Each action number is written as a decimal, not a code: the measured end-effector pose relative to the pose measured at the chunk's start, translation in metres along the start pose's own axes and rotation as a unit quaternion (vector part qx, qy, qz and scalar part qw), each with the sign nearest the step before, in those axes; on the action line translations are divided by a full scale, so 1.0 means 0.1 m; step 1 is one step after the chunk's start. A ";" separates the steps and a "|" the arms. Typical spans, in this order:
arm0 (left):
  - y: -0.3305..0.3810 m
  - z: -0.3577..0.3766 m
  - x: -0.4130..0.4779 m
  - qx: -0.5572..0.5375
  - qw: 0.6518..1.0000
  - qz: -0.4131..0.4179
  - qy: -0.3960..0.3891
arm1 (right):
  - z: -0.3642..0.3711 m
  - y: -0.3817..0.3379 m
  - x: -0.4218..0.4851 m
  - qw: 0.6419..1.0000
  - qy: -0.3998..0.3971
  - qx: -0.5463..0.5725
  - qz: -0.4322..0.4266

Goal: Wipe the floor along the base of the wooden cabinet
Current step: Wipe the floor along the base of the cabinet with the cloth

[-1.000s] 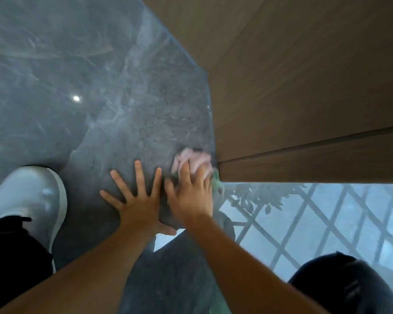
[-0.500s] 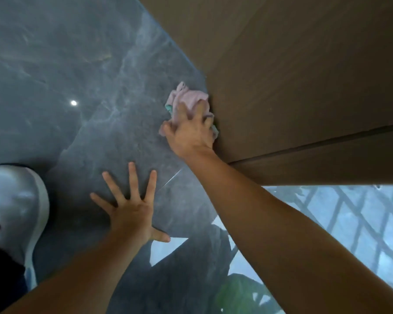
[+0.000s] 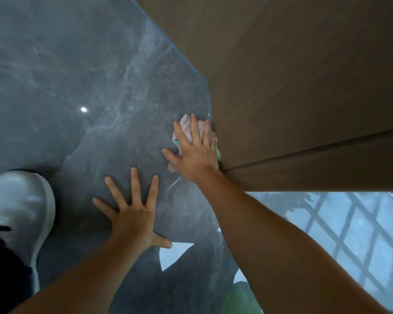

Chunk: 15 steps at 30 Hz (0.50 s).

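A crumpled pink cloth (image 3: 186, 126) with a teal edge lies on the glossy dark grey marble floor (image 3: 82, 64), right against the base of the brown wooden cabinet (image 3: 293, 87). My right hand (image 3: 194, 152) presses down flat on the cloth with its fingers stretched over it, and most of the cloth is hidden under the palm. The little-finger side of that hand touches the cabinet base. My left hand (image 3: 132, 214) rests flat on the floor nearer to me, fingers spread wide, with nothing in it.
A silver-white shoe (image 3: 18, 209) stands on the floor at the lower left, with dark trousers above it. The cabinet's corner ends at the right of my right wrist. Beyond it the floor mirrors a latticed window (image 3: 361, 234).
My right hand pushed the cloth away along the cabinet base, then drew it back a little toward me. The left hand stayed planted on the floor.
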<state>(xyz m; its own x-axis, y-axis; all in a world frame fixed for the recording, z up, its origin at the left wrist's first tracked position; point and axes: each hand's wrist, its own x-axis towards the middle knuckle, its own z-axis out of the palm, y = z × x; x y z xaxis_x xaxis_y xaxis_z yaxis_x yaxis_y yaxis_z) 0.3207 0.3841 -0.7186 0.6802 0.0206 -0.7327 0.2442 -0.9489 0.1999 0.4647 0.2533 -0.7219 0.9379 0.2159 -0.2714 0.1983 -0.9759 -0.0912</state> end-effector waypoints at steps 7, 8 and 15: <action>0.08 -0.13 -0.16 -0.005 1.000 -0.011 0.003 | 0.39 -0.09 -1.63 0.997 -0.061 -0.022 0.030; 0.08 -0.13 -0.16 -0.007 1.000 -0.009 -0.001 | 0.37 -0.10 -1.60 0.997 -0.064 -0.022 0.029; 0.05 -0.04 -0.04 -0.004 1.000 0.000 -0.010 | -0.17 -0.12 0.43 0.999 -0.020 0.003 0.039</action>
<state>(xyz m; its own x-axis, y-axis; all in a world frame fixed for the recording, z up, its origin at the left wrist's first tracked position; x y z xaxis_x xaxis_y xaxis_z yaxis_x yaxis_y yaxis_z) 0.3221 0.3806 -0.7119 0.6657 0.0150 -0.7461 0.2499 -0.9465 0.2040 0.5073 0.2738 -0.7159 0.9382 0.1398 -0.3166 0.1226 -0.9897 -0.0737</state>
